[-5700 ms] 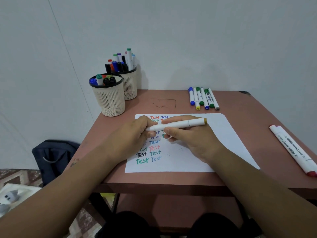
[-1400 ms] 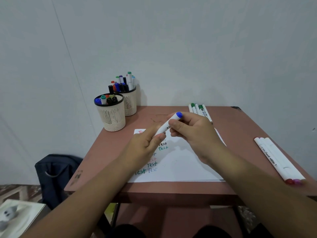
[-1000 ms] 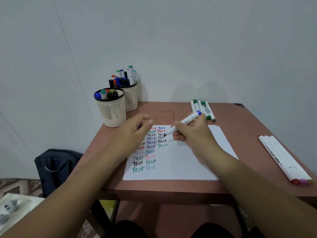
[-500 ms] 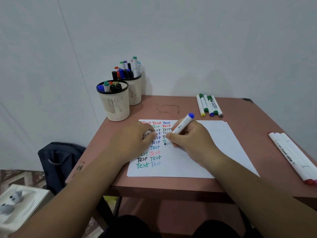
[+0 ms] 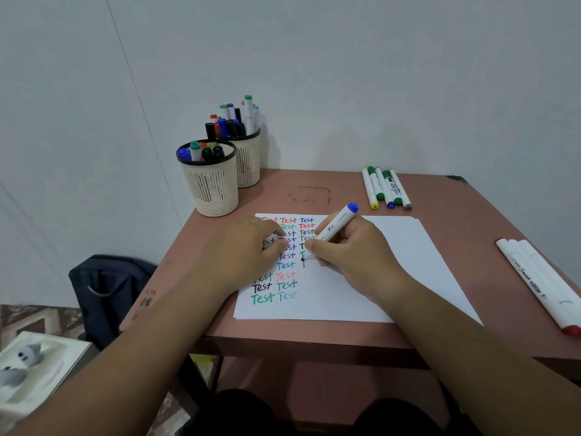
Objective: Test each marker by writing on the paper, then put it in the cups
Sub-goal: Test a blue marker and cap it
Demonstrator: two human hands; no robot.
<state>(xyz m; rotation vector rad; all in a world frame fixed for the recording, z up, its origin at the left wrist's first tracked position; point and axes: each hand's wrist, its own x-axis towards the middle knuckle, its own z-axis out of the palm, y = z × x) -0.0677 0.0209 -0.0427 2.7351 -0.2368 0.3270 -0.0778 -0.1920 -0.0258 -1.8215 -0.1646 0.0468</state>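
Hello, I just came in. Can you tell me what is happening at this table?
A person is testing markers on a sheet of paper already filled with coloured "Test" words. The right hand grips a blue-capped marker, its tip on the paper, starting a dark stroke. The left hand rests curled on the paper; I cannot tell whether it holds anything. Two cups at the back left hold markers. Five more markers lie at the back, and others at the right edge.

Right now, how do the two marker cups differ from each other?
The front cup stands nearer the person, at the table's left edge; the back cup sits behind it by the wall. The back cup's markers rise well above its rim; the front cup's barely clear it. The back cup looks fuller. Both are cream, slotted and dark-rimmed.
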